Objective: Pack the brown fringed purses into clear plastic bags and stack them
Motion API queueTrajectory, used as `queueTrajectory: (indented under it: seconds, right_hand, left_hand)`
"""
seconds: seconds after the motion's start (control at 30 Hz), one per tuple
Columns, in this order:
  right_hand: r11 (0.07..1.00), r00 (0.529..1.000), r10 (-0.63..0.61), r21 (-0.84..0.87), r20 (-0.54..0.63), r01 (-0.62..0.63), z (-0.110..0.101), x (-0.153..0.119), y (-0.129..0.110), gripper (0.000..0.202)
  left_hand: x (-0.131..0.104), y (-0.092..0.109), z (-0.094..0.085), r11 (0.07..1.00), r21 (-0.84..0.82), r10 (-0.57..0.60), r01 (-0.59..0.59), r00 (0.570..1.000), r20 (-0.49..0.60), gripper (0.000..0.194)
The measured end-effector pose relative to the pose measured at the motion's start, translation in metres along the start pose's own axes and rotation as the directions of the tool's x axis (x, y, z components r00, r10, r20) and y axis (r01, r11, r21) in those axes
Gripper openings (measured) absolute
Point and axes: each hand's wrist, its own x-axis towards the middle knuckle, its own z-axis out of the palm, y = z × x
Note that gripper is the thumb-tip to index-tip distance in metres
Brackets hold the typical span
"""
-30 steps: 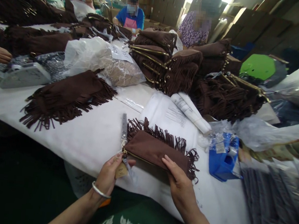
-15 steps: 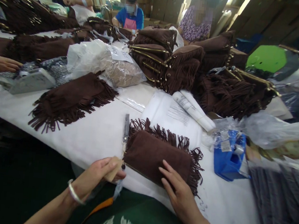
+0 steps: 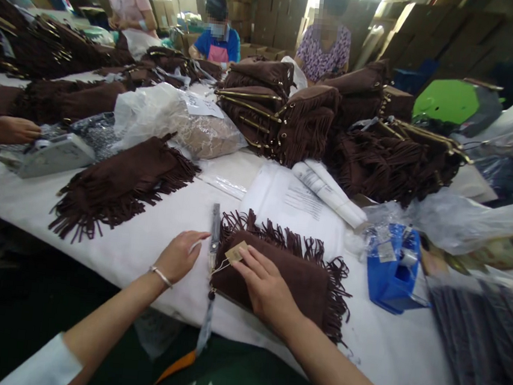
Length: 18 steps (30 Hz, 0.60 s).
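Note:
A dark brown fringed pouch [image 3: 295, 287] lies flat on the white-covered table in front of me. My right hand [image 3: 268, 284] is over it, pinching a small tan hang tag [image 3: 235, 252] between thumb and fingers. The tag's pale string runs to the pouch's left corner. My left hand [image 3: 181, 256] is just left of the pouch, its fingers stretched toward a plastic-wrapped grey strap piece [image 3: 215, 231]; the thumb stands apart and I see nothing held. A clear plastic-wrapped end [image 3: 206, 321] hangs from the same corner over the table edge.
A second fringed pouch [image 3: 125, 183] lies to the left, near a co-worker's hand [image 3: 11, 131]. Brown bags [image 3: 309, 119] are piled behind. A blue tape dispenser [image 3: 394, 272] stands right, beside dark folded items [image 3: 482, 341]. White plastic sheets [image 3: 283, 201] lie beyond the pouch.
The tan tag has passed from my left hand to my right and now lies over the pouch. My left hand has moved up beside the wrapped strap piece.

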Motion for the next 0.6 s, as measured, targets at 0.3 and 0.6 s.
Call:
queueTrajectory:
  seconds: [0.3,0.6]
  right_hand:
    - [0.977,0.997,0.002,-0.213,0.081,0.016,0.028,0.022,0.026,0.017]
    - [0.979,0.965,0.050,-0.203,0.258,0.004,0.027,0.043,0.010,0.047]
  left_hand:
    - [0.042,-0.028,-0.015,0.856,0.238,0.422,-0.459,0.886,0.191,0.038]
    - [-0.069,-0.017,-0.032,0.868,0.486,0.022,-0.104,0.985,0.171,0.023]
